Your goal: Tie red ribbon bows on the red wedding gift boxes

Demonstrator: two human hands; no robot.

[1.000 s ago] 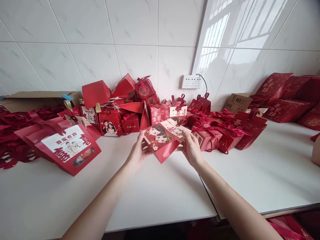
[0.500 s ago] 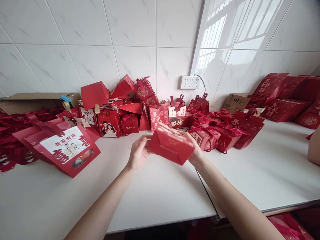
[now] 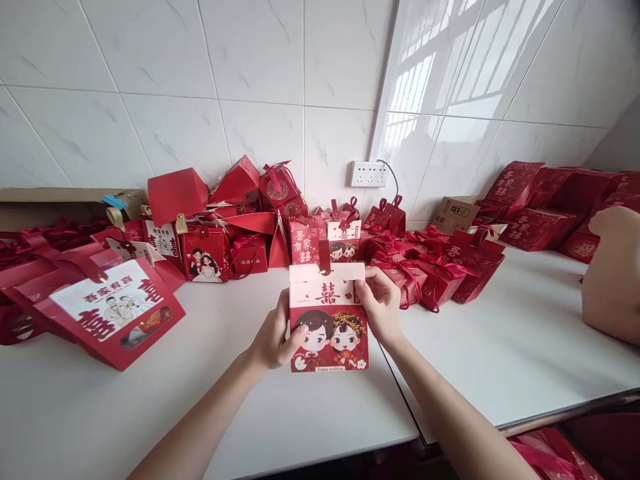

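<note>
In the middle of the frame, the left hand (image 3: 274, 339) and right hand (image 3: 381, 303) had their fingers holding the sides of a red-and-white paper box (image 3: 329, 321) with a dark red ribbon loop (image 3: 325, 256), which looked folded and closed on top but not let go yet.

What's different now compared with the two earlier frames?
The cartoon-printed box, its red base toward the camera half a second ago, has swung upright, front facing the camera. The left hand and right hand both still hold it. Another person's arm extends further in at right. The boxes behind stayed put.
</note>
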